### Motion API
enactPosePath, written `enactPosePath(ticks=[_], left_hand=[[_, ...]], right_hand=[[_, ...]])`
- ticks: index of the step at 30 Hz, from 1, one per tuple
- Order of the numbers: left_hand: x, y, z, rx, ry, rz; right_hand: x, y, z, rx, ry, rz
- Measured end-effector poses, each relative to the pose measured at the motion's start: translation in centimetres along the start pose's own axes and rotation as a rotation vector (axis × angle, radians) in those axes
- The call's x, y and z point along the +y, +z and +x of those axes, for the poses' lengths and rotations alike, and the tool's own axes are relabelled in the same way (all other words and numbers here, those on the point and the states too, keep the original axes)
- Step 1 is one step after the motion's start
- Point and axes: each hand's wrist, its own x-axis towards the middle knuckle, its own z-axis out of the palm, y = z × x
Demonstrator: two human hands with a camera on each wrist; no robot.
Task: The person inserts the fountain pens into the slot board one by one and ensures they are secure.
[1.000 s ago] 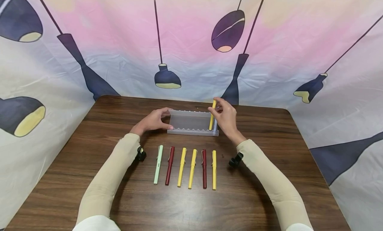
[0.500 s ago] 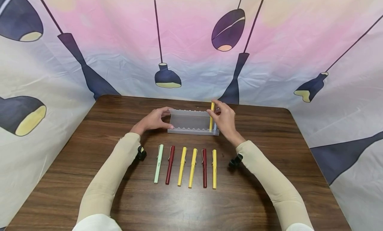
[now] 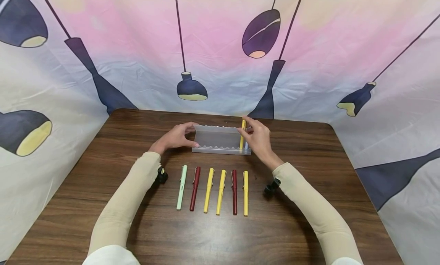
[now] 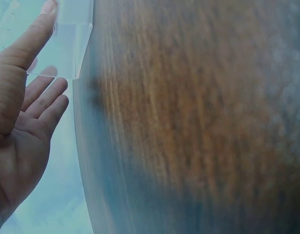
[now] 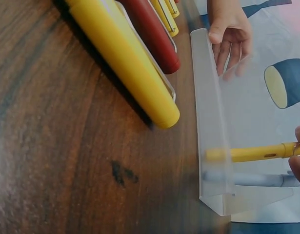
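Note:
A clear plastic pen stand [image 3: 217, 151] with notched edges sits toward the back of the table. My left hand [image 3: 176, 136] holds its left end, thumb at the front and fingers behind; in the left wrist view the thumb [image 4: 35, 36] touches the plastic. At the stand's right end my right hand [image 3: 258, 138] pinches the upper part of a yellow pen [image 5: 259, 153], whose lower end is behind the front lip. Right beside it a pale blue pen [image 5: 259, 180] lies in the stand, its top partly hidden by my right fingers.
Nearer me lies a row of capped pens: light green [image 3: 181, 187], dark red [image 3: 194, 188], yellow [image 3: 208, 190], another yellow [image 3: 221, 192], another dark red [image 3: 234, 192] and a last yellow [image 3: 245, 193]. A patterned cloth [image 3: 220, 36] hangs behind the wooden table [image 3: 302, 143].
The yellow pen in my right hand has gone down slightly and to the left, settling into the stand next to the pale blue pen. My left hand stays on the stand.

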Motion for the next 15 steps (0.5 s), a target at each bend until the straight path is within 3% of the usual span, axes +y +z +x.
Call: enactPosePath(ticks=[6,15], left_hand=[[0.1,-0.1,-0.2,-0.003,-0.003,-0.006],[0.2,-0.1,-0.1,-0.006,-0.01,-0.007]], right_hand=[[-0.5,-0.5,0.0,-0.037,0.013,0.006],[-0.5,-1.1,0.6,-0.028,-0.002,-0.018]])
